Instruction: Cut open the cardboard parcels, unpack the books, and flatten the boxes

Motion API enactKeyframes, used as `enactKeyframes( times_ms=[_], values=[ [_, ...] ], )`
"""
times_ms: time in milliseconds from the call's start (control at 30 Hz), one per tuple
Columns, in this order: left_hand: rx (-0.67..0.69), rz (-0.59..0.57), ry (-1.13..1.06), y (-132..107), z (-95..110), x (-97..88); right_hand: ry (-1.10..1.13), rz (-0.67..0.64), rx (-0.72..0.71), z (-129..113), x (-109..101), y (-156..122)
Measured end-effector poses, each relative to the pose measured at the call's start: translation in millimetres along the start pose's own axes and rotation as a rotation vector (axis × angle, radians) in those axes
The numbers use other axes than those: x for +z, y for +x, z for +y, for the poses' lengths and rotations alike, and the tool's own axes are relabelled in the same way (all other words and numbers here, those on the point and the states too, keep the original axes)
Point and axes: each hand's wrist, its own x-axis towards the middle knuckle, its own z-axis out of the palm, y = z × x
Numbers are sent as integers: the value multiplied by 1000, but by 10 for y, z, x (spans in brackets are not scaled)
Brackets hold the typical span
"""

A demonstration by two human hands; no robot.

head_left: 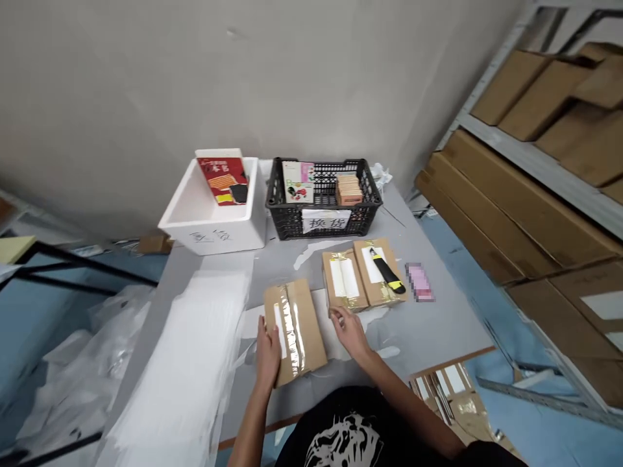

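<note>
My left hand [268,353] grips the left edge of a flat cardboard box [309,331], thumb on top, over its white label. Shiny clear tape runs down the middle of this box, which lies slightly turned on the table. My right hand [349,331] has its fingertips pinched together at the near left corner of a second cardboard box [335,267]; what is between them is too small to make out. Touching that box on its right is a third cardboard box [387,250]. On top of it rests a black and yellow utility knife [387,271].
White foam sheets [195,344] are stacked along the left of the grey table [438,324]. Behind stand a white foam bin [219,237] and a black crate [324,217], both holding books. A blurred pink item [419,283] lies right. Shelves of cartons [516,201] line the right side.
</note>
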Motion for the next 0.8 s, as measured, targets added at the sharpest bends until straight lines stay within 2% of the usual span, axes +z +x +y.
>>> enactKeyframes(
  times_ms=[100,200,300,400,567,667,800],
  values=[
    [77,79,336,-82,252,61,-15,196,-2,74,-556,-25],
    [134,104,557,-199,493,212,-87,374,38,271,-1087,33],
    [60,103,716,-257,632,391,-230,419,-11,436,-1379,217],
    [-51,102,823,-230,715,536,-424,299,-74,467,-1399,504],
    [-135,126,941,-213,871,739,-755,76,-13,385,-1268,939],
    [-131,109,1007,-243,906,848,-853,37,4,404,-1286,1072],
    [-234,38,985,-227,837,875,-884,9,4,482,-1366,1130]
  ],
)
